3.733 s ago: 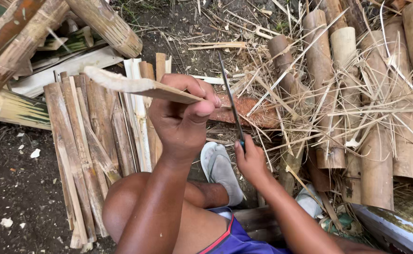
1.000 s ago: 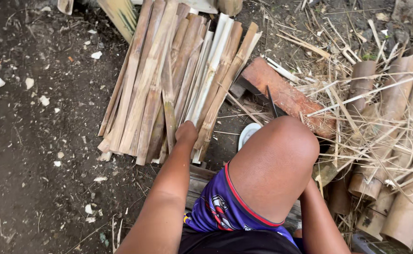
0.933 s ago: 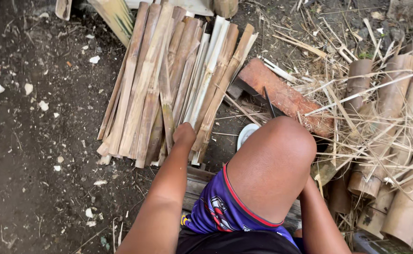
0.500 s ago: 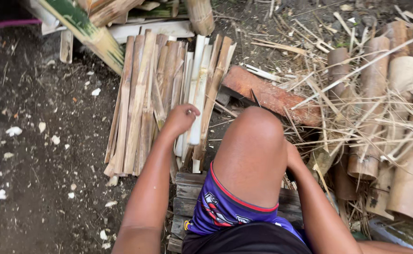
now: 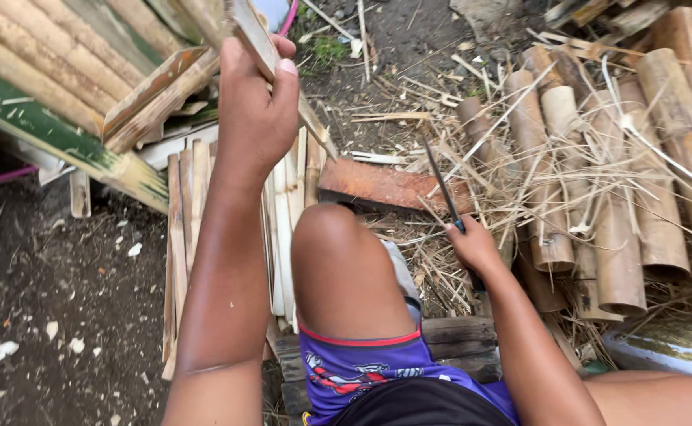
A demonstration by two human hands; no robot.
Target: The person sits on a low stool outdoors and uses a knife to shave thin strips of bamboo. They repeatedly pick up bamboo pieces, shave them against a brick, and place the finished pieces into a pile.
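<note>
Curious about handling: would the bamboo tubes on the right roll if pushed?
Probably a little: the bamboo tubes are round and hollow, so likely light. But they lie packed side by side under tangled shavings, which should stop them rolling far.

Outdoor bamboo-working yard: bare dirt ground (image 5: 54, 292) strewn with chips, stack of split bamboo slats (image 5: 283, 205), cut bamboo tube sections (image 5: 598, 181) among dry shavings, whole poles (image 5: 38, 63) piled alongside.

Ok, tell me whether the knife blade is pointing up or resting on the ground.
Pointing up. The right hand grips the handle low, and the knife blade rises clear above the rusty slab and the straw, touching nothing.
</note>
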